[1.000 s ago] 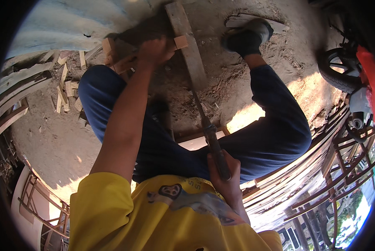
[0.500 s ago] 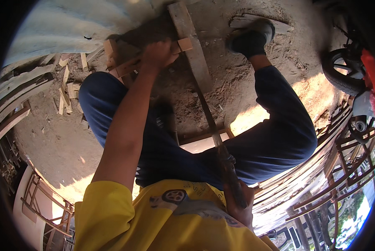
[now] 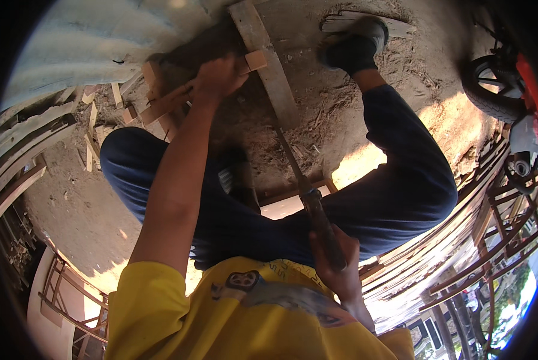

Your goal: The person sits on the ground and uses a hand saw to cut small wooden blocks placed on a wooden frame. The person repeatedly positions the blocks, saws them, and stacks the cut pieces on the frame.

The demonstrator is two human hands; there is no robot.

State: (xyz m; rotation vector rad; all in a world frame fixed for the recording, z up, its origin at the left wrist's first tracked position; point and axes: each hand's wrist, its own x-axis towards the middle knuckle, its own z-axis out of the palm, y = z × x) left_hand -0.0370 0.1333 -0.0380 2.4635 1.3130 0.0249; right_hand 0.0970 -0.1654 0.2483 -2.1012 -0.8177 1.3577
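Note:
My left hand is closed around a narrow wooden strip, whose squared end sticks out to the right over a long weathered plank on the ground. The strip's other end passes over upright wood pieces at the left. Low in the view, close to my body, my right hand grips the dark handle of a long narrow-bladed tool. Its blade slants up and left, the tip near the lower end of the plank and apart from the strip. The blade shows edge-on, so its exact kind is unclear.
Wood offcuts lie on the dirt at the left, below a pale blue sheet. My legs spread to either side. A motorcycle wheel stands at the far right, above stacked boards and a wooden frame.
My right hand has moved forward, away from my body, with the tool. The blade no longer reaches up to the strip. My left hand and the strip sit slightly further left.

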